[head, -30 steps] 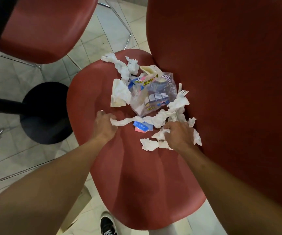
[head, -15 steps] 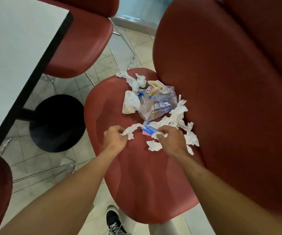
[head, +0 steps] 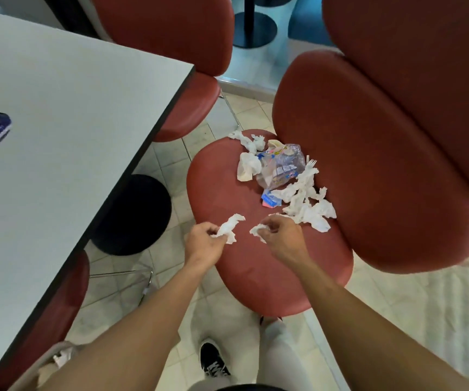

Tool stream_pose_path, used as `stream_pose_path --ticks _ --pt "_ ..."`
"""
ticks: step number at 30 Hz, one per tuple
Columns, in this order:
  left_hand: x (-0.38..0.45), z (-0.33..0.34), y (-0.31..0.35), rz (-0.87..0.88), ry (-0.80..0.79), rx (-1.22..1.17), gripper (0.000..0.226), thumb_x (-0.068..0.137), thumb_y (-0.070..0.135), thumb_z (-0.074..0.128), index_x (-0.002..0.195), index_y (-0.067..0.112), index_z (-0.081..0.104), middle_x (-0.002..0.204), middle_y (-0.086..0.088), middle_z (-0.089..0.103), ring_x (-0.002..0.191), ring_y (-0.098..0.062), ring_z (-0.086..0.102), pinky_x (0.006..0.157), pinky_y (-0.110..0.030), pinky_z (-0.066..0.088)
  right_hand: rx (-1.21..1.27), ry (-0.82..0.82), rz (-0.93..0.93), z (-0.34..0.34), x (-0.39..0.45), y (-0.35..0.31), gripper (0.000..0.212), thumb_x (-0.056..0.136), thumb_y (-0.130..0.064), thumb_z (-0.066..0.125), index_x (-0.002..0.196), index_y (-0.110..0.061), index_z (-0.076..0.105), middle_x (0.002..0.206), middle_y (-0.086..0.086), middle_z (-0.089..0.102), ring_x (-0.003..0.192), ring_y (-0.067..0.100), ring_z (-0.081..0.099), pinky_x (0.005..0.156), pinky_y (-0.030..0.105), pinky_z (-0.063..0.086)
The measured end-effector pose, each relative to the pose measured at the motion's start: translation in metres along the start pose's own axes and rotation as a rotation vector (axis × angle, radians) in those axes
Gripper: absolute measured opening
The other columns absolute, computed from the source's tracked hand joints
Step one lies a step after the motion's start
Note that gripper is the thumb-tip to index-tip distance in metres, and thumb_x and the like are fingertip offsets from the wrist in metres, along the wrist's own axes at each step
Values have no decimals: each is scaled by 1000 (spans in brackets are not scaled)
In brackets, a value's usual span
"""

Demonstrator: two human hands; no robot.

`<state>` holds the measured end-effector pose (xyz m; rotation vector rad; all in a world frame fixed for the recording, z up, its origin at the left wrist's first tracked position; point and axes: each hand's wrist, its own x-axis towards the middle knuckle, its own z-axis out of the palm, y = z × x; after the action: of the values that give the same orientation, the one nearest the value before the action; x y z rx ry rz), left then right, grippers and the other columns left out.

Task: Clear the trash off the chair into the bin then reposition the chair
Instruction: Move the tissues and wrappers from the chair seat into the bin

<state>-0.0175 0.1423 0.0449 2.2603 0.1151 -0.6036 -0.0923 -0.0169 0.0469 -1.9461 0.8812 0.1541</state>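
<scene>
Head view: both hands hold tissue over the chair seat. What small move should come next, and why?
Probably carry both pieces to the bin. The left hand and right hand each grip a crumpled tissue, so neither can take more, though a wrapper and more trash remain on the seat.

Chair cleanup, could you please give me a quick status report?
Left hand grips a crumpled tissue; right hand pinches another scrap. Wrapper bag and tissue pile on the seat. Nothing blocking.
</scene>
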Motion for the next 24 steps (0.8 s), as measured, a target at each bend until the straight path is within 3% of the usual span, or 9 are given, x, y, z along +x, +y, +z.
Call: stream_pose_path --ticks 6,11,14,19,24 --pt "-51 -54 -39 51 34 -15 5 74 17 73 75 20 70 77 7 66 73 -9 57 68 -19 37 15 29 -43 42 -70 -18 20 84 -22 68 103 -16 71 82 -4 66 80 15 64 80 33 54" --pt "-85 -87 -73 14 79 -21 10 75 19 73 83 13 72 82 4 66 72 -9 55 60 -22 38 40 31 -82 70 -115 -27 13 84 -24 67 95 -19 71 68 -12 60 62 4 56 66 26 45" --pt "-99 -99 -91 -28 109 -57 11 73 20 74 81 13 71 82 3 67 72 -11 57 57 -19 40 13 10 -95 82 -131 -30 11 84 -25 67 93 -21 71 69 -13 60 69 11 59 68 26 46" --pt "-124 -123 -121 -91 183 -126 11 71 17 74 80 13 72 79 2 68 72 -14 60 59 -21 43 -21 -65 -137 100 -154 -39 16 85 -30 66 96 -19 71 85 0 69 76 16 62 64 25 42" --pt "-152 -139 -154 -143 274 -187 12 73 14 74 83 9 71 77 2 66 59 -3 53 47 -8 35 -70 -159 -203 123 -182 -49 20 86 -28 64 102 -17 70 81 -4 63 75 15 59 67 26 46"
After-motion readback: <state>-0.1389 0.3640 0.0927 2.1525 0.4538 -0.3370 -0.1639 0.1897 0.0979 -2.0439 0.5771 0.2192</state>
